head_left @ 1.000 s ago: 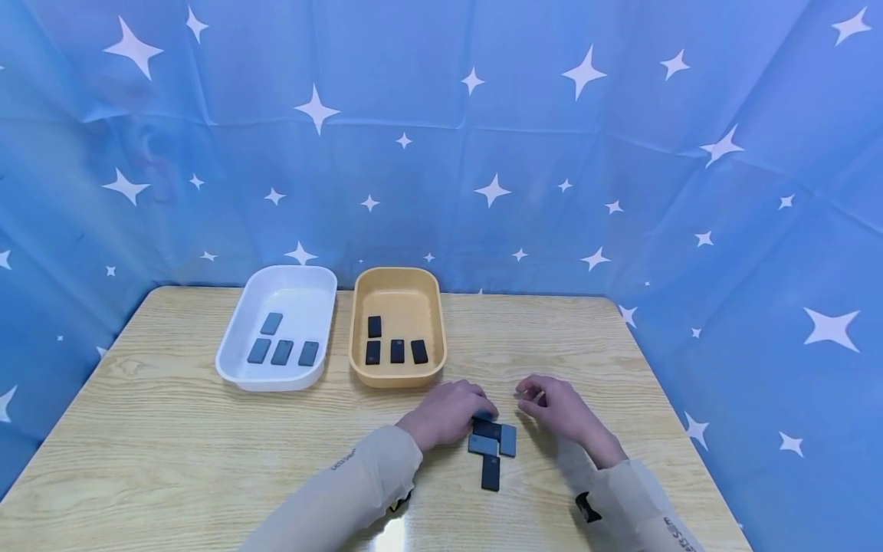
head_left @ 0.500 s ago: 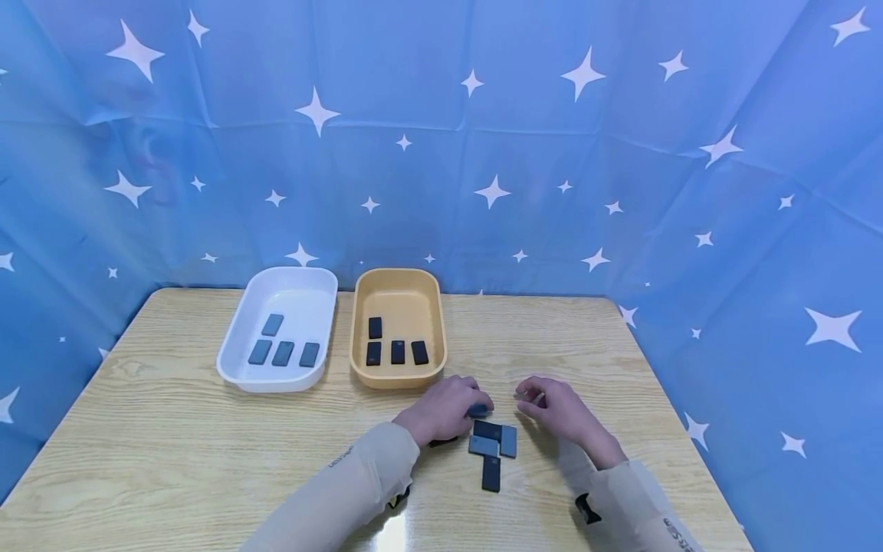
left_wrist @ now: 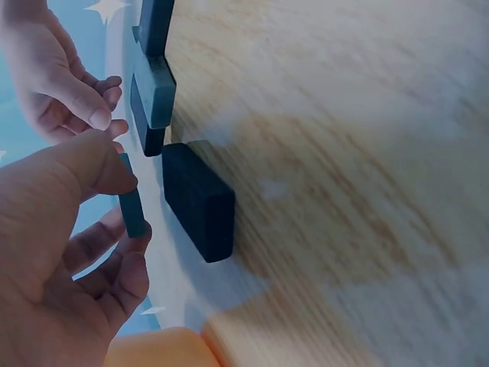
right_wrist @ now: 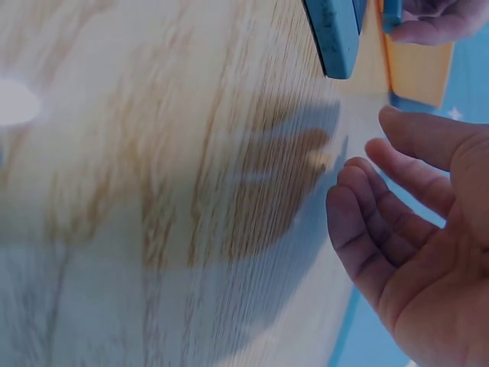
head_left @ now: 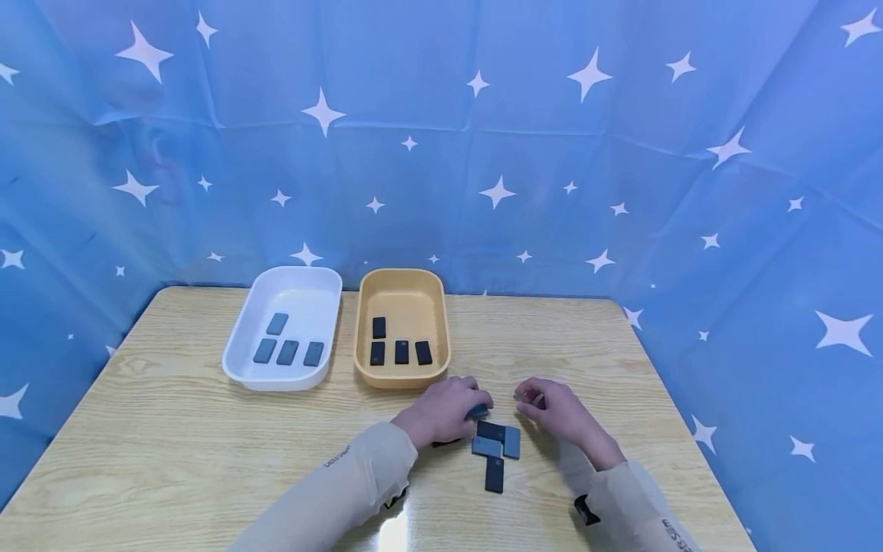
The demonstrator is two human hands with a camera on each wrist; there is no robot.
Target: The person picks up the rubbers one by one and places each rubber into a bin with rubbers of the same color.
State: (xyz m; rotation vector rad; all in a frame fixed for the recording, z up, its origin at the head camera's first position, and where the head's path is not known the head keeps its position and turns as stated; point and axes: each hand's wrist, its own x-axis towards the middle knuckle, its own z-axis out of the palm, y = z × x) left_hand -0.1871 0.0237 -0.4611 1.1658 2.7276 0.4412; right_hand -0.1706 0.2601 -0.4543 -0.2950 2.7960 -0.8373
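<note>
Between thumb and fingers, my left hand (head_left: 444, 410) pinches a small blue-grey rectangular block (left_wrist: 131, 197), held just above the table. A cluster lies close to that hand: a black block (head_left: 490, 431), a blue-grey block (head_left: 486, 446), an upright-lying blue-grey block (head_left: 512, 442) and a lower black block (head_left: 494, 475). Another black block (left_wrist: 197, 202) rests on the table under my left hand, mostly hidden in the head view. My right hand (head_left: 557, 412) hovers right of the cluster, fingers loosely bent and holding nothing, as the right wrist view confirms.
On the wooden table (head_left: 172, 445), a white tray (head_left: 237, 372) at the back left holds several blue-grey blocks. Beside it, a tan tray (head_left: 403, 381) holds several black blocks, close behind my left hand. A blue star-patterned curtain (head_left: 428, 176) surrounds the table's back and sides.
My left hand has drawn the blue-grey block slightly left, away from the cluster. A black block now peeks out beneath that hand. My right hand stays in place.
</note>
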